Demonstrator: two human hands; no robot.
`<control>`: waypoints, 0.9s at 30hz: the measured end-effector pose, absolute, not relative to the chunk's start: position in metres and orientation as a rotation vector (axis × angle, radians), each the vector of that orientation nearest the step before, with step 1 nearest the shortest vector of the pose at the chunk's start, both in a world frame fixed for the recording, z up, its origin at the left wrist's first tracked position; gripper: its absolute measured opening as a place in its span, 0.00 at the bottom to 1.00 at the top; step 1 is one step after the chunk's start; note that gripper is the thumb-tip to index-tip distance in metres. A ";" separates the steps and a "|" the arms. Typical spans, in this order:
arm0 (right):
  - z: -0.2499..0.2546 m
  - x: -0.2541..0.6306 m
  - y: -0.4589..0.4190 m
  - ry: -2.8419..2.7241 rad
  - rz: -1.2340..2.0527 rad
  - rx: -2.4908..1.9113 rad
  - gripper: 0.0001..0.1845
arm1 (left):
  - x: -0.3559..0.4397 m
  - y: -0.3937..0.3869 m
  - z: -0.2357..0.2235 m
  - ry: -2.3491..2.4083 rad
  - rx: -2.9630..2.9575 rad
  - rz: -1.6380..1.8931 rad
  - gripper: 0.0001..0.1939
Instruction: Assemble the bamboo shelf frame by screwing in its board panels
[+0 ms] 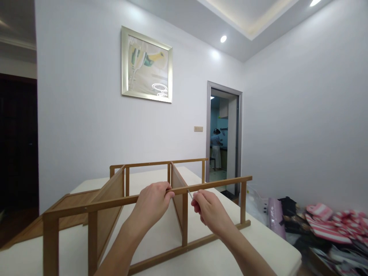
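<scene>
A wooden shelf frame [218, 184] lies on its side on a white table, with two panels set between its rails. My left hand [153, 198] is closed around the upper near rail, thumb and fingers on it close to the joint of the middle panel [178, 209]. Just to the right, my right hand [207, 207] pinches a thin metal hex key [190, 194]. Its tip meets the rail above the upright at that joint. The end of the key inside my fingers is hidden.
The white table [267, 249] ends at a rounded right corner. A wooden panel [79, 205] rests at the left. On the right are a purple roll [276, 216] and striped pink-and-white cloth [330, 226]. Beyond the doorway [225, 86] a person [216, 149] stands.
</scene>
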State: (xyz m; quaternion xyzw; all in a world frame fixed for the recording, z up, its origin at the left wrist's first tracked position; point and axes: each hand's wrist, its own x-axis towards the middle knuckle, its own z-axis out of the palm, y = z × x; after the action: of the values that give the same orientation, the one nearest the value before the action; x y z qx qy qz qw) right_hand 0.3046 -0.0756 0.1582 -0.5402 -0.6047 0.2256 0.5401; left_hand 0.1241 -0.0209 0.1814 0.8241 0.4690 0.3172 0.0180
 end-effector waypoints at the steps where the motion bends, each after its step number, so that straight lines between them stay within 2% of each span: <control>1: 0.158 0.304 -0.075 -1.356 0.676 -1.239 0.15 | 0.124 -0.021 0.181 1.461 2.561 0.986 0.12; 4: 0.154 0.300 -0.074 -1.126 0.992 -1.051 0.10 | 0.124 -0.020 0.181 1.475 2.565 0.988 0.12; 7: 0.147 0.296 -0.074 -0.973 1.170 -0.861 0.08 | 0.125 -0.019 0.181 1.483 2.569 0.984 0.11; 18: 0.129 0.293 -0.070 -1.025 1.268 -0.565 0.07 | 0.125 -0.021 0.183 1.489 2.582 0.968 0.11; 23: 0.117 0.293 -0.072 -0.998 1.046 -0.783 0.14 | 0.125 -0.021 0.183 1.476 2.574 0.957 0.12; 25: 0.113 0.293 -0.074 -1.106 0.802 -0.914 0.16 | 0.125 -0.022 0.183 1.471 2.565 0.955 0.12; 27: 0.108 0.295 -0.074 -1.275 0.410 -1.037 0.16 | 0.125 -0.022 0.183 1.470 2.560 0.958 0.12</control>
State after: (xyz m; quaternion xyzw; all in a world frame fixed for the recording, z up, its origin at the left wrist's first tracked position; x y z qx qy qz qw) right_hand 0.2947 -0.0744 0.1081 -0.4587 -0.5639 0.1811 0.6624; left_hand 0.1246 -0.0218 0.1826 0.8247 0.4735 0.3087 0.0193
